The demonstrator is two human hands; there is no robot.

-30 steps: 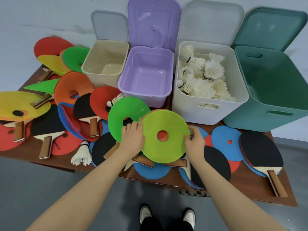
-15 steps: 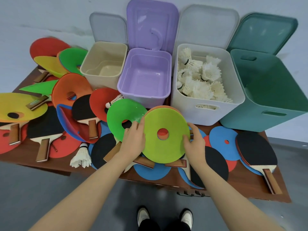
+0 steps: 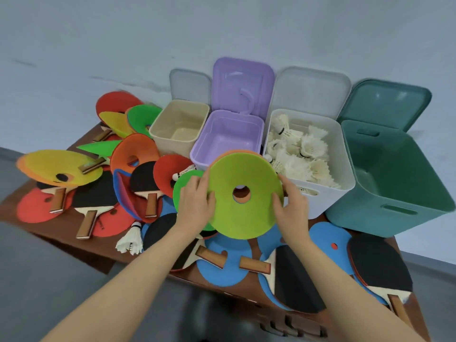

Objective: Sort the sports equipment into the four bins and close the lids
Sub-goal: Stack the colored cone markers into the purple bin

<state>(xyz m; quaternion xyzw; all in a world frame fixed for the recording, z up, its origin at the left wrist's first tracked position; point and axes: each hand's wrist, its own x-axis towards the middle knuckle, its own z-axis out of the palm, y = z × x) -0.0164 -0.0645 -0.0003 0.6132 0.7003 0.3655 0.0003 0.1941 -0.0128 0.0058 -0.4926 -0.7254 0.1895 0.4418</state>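
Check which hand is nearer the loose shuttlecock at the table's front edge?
Left. The left hand grips the lime disc just up-right of the shuttlecock; the right hand holds the disc's far side.

I can't count the discs stacked behind the green disc (image 3: pixel 246 193); the right-hand paddle (image 3: pixel 380 267) handle is partly cut off.

A dark brown wooden surface (image 3: pixel 81 245) carries everything, its near edge running aslant from the left down to the lower right. Behind it rises a pale grey-blue painted wall (image 3: pixel 222 30), faintly scuffed at the left above the surface. Below the near edge lies a dark grey floor (image 3: pixel 49 287), blurred.
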